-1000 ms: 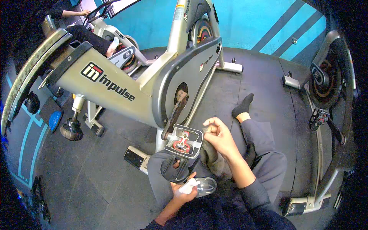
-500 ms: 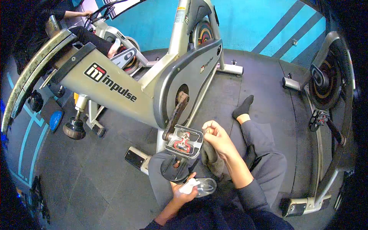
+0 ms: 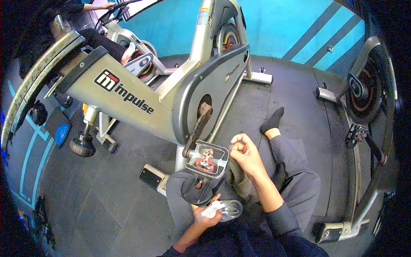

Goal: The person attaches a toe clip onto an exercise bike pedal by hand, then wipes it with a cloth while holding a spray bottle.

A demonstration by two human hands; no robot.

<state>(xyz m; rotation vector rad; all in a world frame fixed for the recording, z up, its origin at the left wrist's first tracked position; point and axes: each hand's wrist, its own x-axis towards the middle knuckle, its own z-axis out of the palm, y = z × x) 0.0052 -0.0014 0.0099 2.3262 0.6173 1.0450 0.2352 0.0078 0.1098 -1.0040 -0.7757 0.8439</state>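
Note:
My right hand (image 3: 248, 157) pinches a dark grey cloth (image 3: 238, 180) that hangs down from the fingers. Its fingertips are at the right edge of a bike pedal (image 3: 208, 159), a metal cage with red parts in the middle. Below the pedal hangs a black toe clip (image 3: 196, 192). Lower down, my left hand (image 3: 207, 219) is wrapped round a clear spray bottle (image 3: 232, 210) with a white top, lying on its side above my lap. The crank (image 3: 198, 132) joins the pedal to the silver exercise bike (image 3: 209, 94).
Another exercise bike (image 3: 364, 90) stands on the right. At the upper left, a person in dark clothes has a hand (image 3: 107, 6) near the handlebar of a bike behind. A black knob (image 3: 82, 144) sticks out under the near frame. My outstretched foot (image 3: 272, 120) rests on the dark floor.
The right hand has moved very slightly at the pedal's edge, with its fingers curled a little differently. The left hand keeps the spray bottle in nearly the same place.

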